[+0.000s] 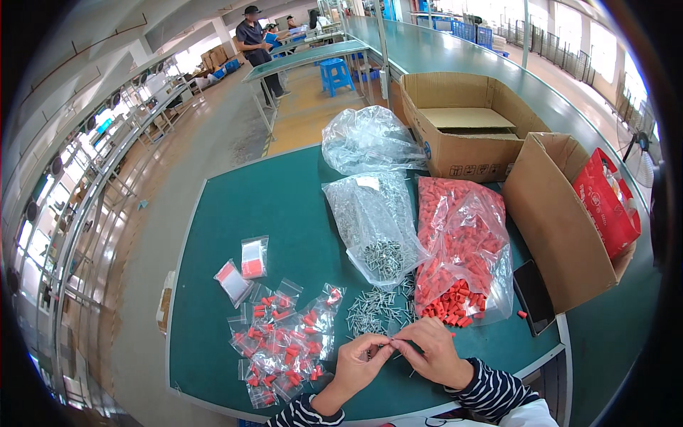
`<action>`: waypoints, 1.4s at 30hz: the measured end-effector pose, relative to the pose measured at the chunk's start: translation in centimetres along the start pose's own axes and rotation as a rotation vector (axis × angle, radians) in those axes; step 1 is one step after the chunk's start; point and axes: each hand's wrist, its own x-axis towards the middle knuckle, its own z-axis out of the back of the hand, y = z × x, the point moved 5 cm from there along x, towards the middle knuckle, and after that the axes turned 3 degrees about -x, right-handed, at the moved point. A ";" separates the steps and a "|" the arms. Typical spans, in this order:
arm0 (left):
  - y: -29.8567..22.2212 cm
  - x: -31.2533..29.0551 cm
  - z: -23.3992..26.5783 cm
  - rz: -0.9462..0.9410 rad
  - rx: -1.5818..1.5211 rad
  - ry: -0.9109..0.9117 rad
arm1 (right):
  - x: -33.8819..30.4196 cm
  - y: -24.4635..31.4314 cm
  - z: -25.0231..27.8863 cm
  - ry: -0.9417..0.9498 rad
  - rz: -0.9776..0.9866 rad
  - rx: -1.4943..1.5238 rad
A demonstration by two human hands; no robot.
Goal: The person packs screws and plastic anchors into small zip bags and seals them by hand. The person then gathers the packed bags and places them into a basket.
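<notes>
Head view: screws [373, 309] lie just beyond the left hand [358, 366].

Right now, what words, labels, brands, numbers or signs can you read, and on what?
No words legible.
Red bag: pale print, too small and blurred.
Open cardboard box: dark row of symbols, too small to make out.
Clear bag of screws: white label, nothing legible.

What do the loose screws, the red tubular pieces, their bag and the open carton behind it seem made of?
Loose screws: metal, probably plated steel, given the shiny silver-grey glints.
Red tubular pieces: likely moulded plastic, smooth and evenly coloured; rubber can't be ruled out.
Bag: thin plastic film, glossy, creased and see-through.
Open carton: brown cardboard, matt, with folded corners and printed marks.
</notes>
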 end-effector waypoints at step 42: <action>-2.6 0.6 0.8 -0.160 0.221 -0.157 | -0.6 0.3 -1.0 0.207 0.160 -0.151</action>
